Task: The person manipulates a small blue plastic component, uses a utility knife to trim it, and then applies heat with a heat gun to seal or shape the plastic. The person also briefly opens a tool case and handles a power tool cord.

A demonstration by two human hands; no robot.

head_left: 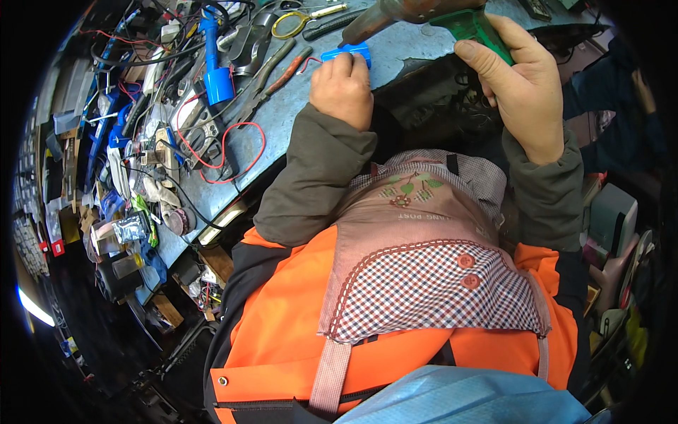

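Note:
My right hand (528,88) is wrapped round the green handle of a heat gun (413,10), whose worn reddish-brown body reaches past the top of the picture. Its dark nozzle slants down to the left, just above a small blue wrapped block (347,52) with a short red wire at its left end. With closed fingers, my left hand (342,86) grips that block from the near side, at the edge of the blue-grey workbench (296,88). The fingertips are partly hidden, and whether the nozzle touches the block I cannot tell.
Left of my left hand lie pliers (270,83) with one red and one grey handle. Beyond them are a blue tool (217,85), a yellow-rimmed magnifying glass (289,25) and a looped red wire (263,145). Cables and small parts crowd the bench's left side.

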